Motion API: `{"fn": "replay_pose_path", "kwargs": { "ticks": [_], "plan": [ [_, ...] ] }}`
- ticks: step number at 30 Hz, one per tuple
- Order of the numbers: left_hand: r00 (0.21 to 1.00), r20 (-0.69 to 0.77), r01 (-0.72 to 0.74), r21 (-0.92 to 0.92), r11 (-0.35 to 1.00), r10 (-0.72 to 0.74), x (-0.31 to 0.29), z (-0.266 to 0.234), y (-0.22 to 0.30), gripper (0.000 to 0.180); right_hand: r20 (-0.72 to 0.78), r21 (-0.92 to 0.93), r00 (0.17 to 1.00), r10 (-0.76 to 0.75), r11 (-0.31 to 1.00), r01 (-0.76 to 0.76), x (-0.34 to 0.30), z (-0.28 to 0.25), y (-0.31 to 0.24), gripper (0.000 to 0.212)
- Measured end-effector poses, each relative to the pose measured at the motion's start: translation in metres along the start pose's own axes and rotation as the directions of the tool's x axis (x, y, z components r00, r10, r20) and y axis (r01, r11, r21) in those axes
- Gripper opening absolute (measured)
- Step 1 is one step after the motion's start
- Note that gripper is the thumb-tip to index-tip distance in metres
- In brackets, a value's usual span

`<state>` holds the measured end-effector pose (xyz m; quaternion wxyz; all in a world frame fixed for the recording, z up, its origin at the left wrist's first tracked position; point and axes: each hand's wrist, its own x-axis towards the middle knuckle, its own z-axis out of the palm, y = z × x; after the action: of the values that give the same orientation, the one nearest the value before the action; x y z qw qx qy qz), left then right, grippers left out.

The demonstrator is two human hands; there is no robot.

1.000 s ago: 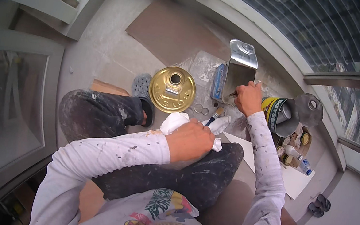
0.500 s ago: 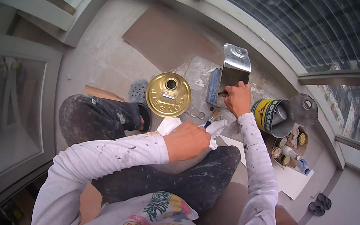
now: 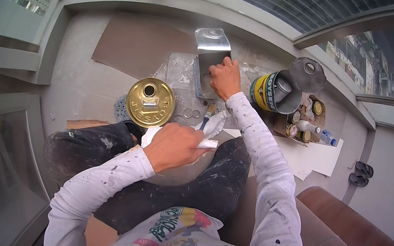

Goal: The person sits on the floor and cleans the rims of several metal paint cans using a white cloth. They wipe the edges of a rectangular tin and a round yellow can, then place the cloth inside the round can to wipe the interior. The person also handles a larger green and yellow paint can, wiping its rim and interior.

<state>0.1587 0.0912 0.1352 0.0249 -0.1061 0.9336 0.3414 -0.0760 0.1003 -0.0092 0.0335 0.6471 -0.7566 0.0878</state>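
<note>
My left hand (image 3: 172, 144) is closed on a crumpled white cloth (image 3: 215, 125) in front of my bent legs. Just beyond its fingers a small paintbrush (image 3: 205, 117) points away, bristles outward; whether the hand grips its handle too I cannot tell. My right hand (image 3: 226, 80) reaches to the mouth of a rectangular metal can (image 3: 207, 80) with its top folded back. Its fingers are curled at the opening and hide what they hold. Left of the can stands a round gold tin (image 3: 148, 116) with a hole in its top.
A yellow and green paint can (image 3: 265, 90) stands right of my right hand, its grey lid (image 3: 307, 75) bent up. Beside it a cardboard box (image 3: 322, 105) holds jars and bottles. Brown board (image 3: 137, 45) lies by the window ledge; sandals (image 3: 360, 174) rest far right.
The whole view has turned, so things on the floor sit further left. My right hand stays at the metal can, with its fingers shifted at the opening. My left hand keeps the cloth.
</note>
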Motion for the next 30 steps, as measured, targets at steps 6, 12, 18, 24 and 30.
{"fn": "replay_pose_path", "kwargs": {
  "ticks": [6,12,18,24,30],
  "plan": [
    [0.999,0.051,0.008,0.085,0.996,-0.013,-0.002,0.006,-0.006,0.031,0.227,-0.133,0.973,0.040,0.991,-0.009,-0.004,-0.017,-0.002,0.012],
    [0.997,0.066,0.039,0.034,0.999,-0.041,-0.002,0.009,-0.003,0.028,0.092,0.084,0.996,0.009,0.996,-0.017,-0.002,-0.003,0.000,0.007],
    [0.982,0.050,0.174,0.106,0.979,-0.180,-0.004,0.002,-0.017,0.021,0.129,-0.104,0.992,0.005,0.995,0.008,0.004,-0.010,0.007,0.009],
    [0.995,0.072,0.059,0.173,0.983,-0.072,-0.006,0.015,-0.027,0.017,0.146,0.047,0.989,-0.023,0.999,0.016,-0.004,-0.010,0.000,0.009],
    [0.984,0.152,0.081,0.077,0.994,-0.092,-0.004,0.008,-0.012,0.018,0.037,-0.140,0.999,0.010,0.990,-0.005,0.001,-0.002,0.001,0.008]
  ]
}}
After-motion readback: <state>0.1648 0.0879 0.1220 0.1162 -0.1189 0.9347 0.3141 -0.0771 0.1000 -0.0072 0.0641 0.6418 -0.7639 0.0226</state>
